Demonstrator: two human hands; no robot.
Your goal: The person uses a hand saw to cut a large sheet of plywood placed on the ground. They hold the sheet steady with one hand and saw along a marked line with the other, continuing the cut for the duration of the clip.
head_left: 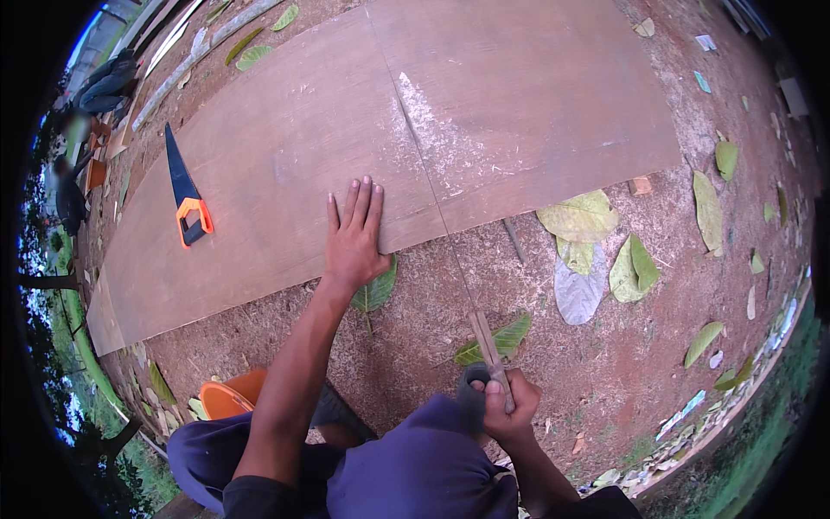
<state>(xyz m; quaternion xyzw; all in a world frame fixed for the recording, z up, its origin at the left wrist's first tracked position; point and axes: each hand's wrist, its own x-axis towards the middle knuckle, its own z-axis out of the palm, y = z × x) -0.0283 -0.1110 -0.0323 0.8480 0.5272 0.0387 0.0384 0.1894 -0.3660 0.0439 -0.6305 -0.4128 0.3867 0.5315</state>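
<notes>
My left hand (354, 229) lies flat with spread fingers on a large brown plywood sheet (562, 86), near its lower edge. My right hand (510, 402) grips a narrow wooden piece (487, 342) beside my lap. A thin line extends from that piece to the sheet, where a narrow dark line crosses a pale scuffed patch; whether it is string, blade or cut I cannot tell. A handsaw (190, 203) with a dark blade and orange handle lies on the sheet to the left of my left hand.
An orange bucket (225, 394) stands by my left leg. Leaves (577, 212) and a stick (514, 240) lie on the dirt ground (640, 363). At the far upper left, two other people (108, 91) crouch near more orange objects and long pale boards.
</notes>
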